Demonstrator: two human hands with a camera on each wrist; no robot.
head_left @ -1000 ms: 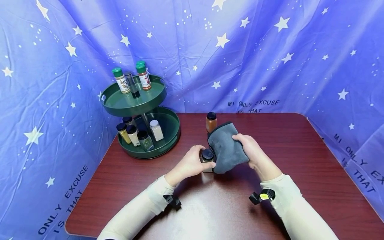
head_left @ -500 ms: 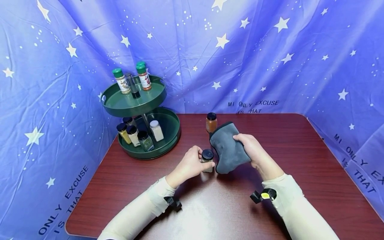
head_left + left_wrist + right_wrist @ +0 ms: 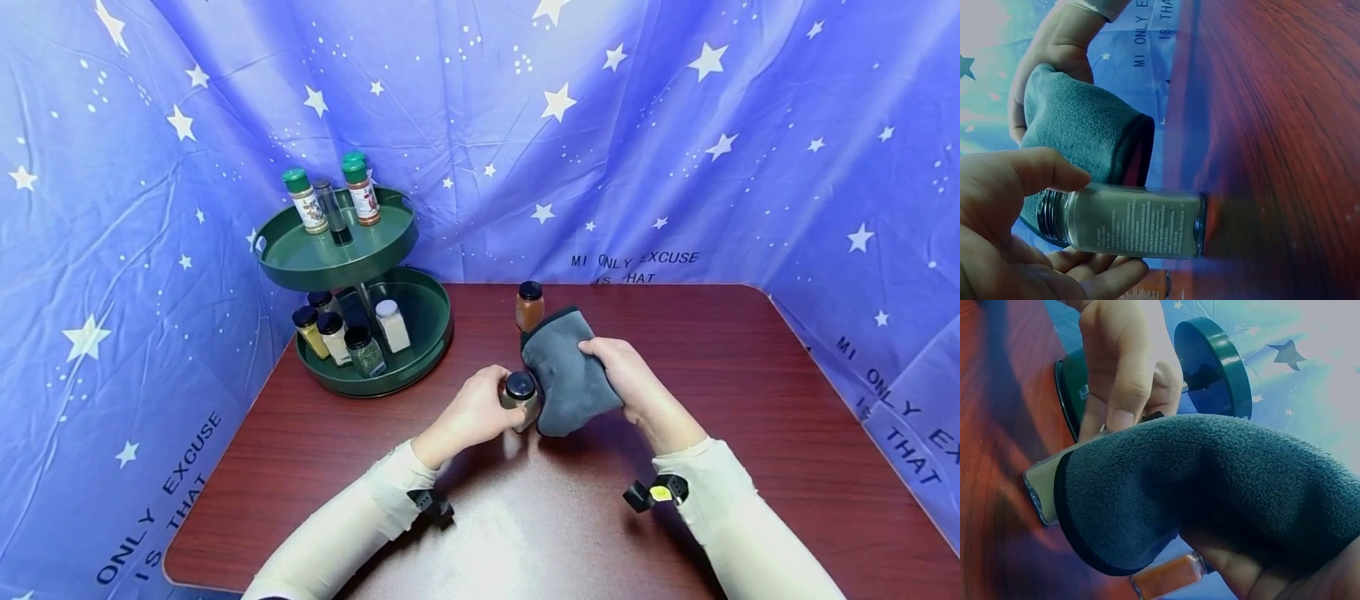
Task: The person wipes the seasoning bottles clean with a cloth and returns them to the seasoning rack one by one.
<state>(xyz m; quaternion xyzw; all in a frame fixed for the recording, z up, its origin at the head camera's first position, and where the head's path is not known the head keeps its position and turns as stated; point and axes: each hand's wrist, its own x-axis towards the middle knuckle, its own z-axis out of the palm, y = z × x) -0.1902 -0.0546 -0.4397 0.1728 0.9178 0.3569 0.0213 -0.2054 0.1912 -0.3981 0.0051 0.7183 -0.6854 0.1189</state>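
Note:
My left hand (image 3: 472, 408) grips a square glass spice jar (image 3: 1138, 222) with a black lid, thumb on one side and fingers on the other. The jar holds a greyish-beige powder and has small white print on its side. My right hand (image 3: 622, 371) holds a grey plush cloth (image 3: 566, 371) with dark edging, thumb on top and fingers behind it. In the right wrist view the cloth (image 3: 1210, 469) bends over and covers part of the jar (image 3: 1047, 481). The cloth lies right at the jar's right side in the head view.
A jar of orange spice (image 3: 529, 308) with a black lid stands behind the cloth. To the left, a two-tier green turntable rack (image 3: 337, 271) bears green-capped bottles (image 3: 362, 196) above and several jars (image 3: 366, 354) below. A starry curtain (image 3: 480, 125) surrounds the red-brown table (image 3: 675, 317).
The cloth drew slightly away from the jar to the right, then came back against it. The jar, upright before, now tilts a little in my left hand.

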